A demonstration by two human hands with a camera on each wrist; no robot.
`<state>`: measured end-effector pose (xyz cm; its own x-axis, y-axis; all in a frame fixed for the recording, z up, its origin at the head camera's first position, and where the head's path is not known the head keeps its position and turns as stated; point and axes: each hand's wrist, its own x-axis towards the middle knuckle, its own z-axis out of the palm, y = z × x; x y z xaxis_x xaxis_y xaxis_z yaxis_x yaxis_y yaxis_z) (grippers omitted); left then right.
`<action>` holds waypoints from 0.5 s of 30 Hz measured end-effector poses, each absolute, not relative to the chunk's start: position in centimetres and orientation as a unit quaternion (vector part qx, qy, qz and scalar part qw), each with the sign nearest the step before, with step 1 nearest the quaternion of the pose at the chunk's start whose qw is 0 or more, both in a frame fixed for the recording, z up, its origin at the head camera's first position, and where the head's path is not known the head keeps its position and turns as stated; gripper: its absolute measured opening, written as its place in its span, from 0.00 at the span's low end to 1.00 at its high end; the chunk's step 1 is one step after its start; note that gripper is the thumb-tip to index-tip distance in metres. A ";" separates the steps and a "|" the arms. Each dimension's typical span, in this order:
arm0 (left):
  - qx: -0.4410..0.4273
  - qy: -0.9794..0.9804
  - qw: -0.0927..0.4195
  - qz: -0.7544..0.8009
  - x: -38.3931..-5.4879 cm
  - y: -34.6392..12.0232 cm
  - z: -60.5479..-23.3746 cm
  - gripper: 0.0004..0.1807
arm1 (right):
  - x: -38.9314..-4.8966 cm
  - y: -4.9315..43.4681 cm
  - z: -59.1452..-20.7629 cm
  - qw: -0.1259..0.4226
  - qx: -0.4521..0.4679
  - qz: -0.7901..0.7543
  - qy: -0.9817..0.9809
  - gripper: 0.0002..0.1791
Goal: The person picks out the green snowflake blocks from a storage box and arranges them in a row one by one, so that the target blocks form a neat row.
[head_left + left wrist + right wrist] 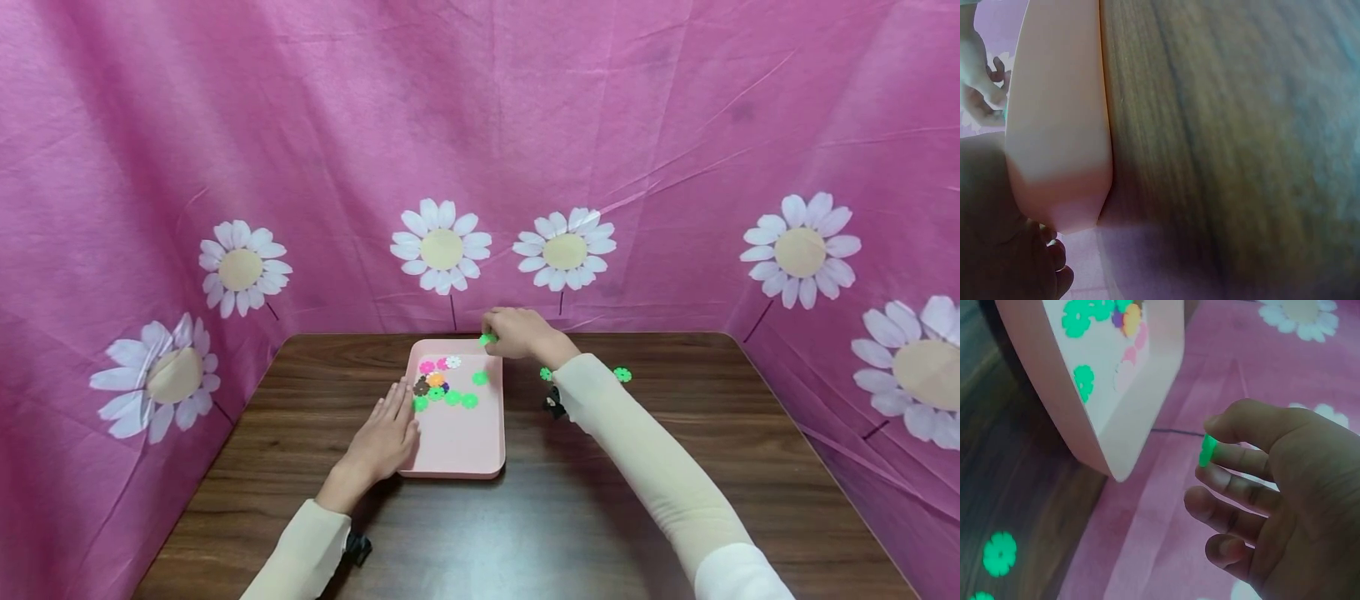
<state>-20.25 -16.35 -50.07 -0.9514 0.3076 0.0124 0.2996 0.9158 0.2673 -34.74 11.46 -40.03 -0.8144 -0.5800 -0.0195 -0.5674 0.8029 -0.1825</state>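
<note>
One tray (455,442) rests on wood (600,525) before daisy-printed cloth (480,108).

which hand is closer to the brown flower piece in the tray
Left. The left hand lies along the left side of the tray, beside the brown flower piece; the right hand, pinching a green piece, is by its far right corner.

The fingers (1235,485) pinch a green piece (1207,452) near a pink tray (1054,381) holding flower-shaped pieces (1076,322).
</note>
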 end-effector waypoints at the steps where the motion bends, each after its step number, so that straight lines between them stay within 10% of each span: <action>1: 0.156 0.978 0.013 0.136 -20.2 -16.3 -50.1 0.34 | -34.7 11.9 -39.9 0.033 -0.302 -0.086 0.949 0.16; 15: 0.149 0.979 0.026 0.135 -20.3 -16.3 -49.8 0.35 | -33.7 18.3 -39.6 -0.007 -0.287 -0.083 0.954 0.14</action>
